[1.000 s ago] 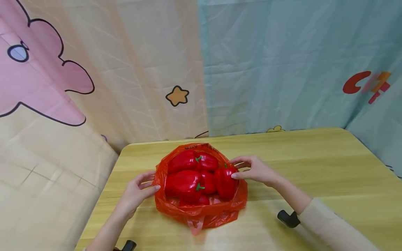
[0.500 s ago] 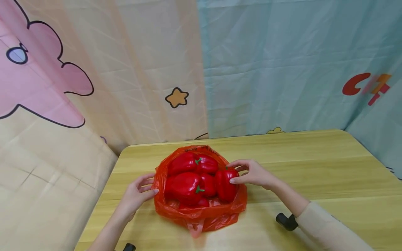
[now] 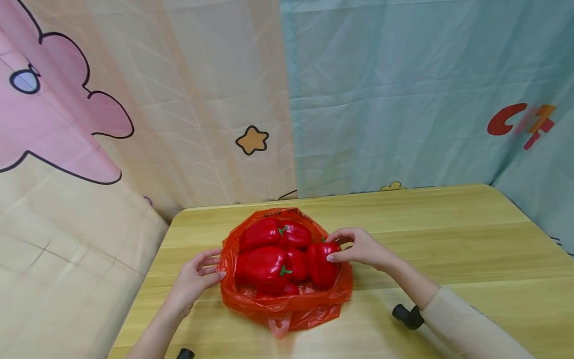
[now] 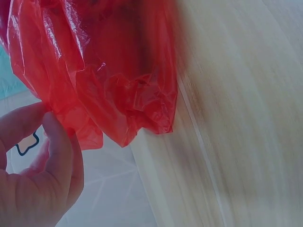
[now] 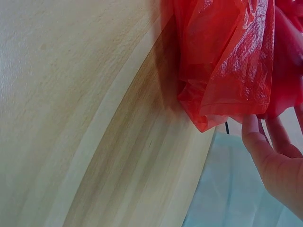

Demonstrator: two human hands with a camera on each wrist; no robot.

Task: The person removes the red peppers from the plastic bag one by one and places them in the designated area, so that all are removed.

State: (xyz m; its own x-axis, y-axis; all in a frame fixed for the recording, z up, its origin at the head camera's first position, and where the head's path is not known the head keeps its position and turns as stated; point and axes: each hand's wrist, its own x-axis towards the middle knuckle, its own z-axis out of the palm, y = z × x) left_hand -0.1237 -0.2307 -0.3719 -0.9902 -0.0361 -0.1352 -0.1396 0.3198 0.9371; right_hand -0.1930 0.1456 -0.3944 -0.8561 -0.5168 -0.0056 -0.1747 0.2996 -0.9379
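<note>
A red plastic bag (image 3: 309, 319) stands on the table with its mouth spread wide. Inside lie several shiny red bell peppers (image 3: 264, 267) with green stems. My left hand (image 3: 193, 279) pinches the bag's left rim between thumb and fingers; the left wrist view shows the fingertips (image 4: 49, 116) at the thin film. At the bag's right side, my right hand (image 3: 360, 249) grips the rightmost bell pepper (image 3: 322, 269), thumb on its front and fingers behind near the stem. That pepper still sits within the bag. The bag's lower peppers are partly hidden.
The wooden table (image 3: 448, 239) extends far to the right of the bag. A printed curtain (image 3: 381, 99) hangs behind its back edge. Black wrist-mounted fittings (image 3: 408, 316) show under the forearms. One bag handle (image 3: 280, 326) droops toward the front.
My right hand's thumb and fingers have come in over the rightmost bell pepper, which has tilted slightly. The left hand stays at the bag's rim. Over the last half second almost nothing moves.
</note>
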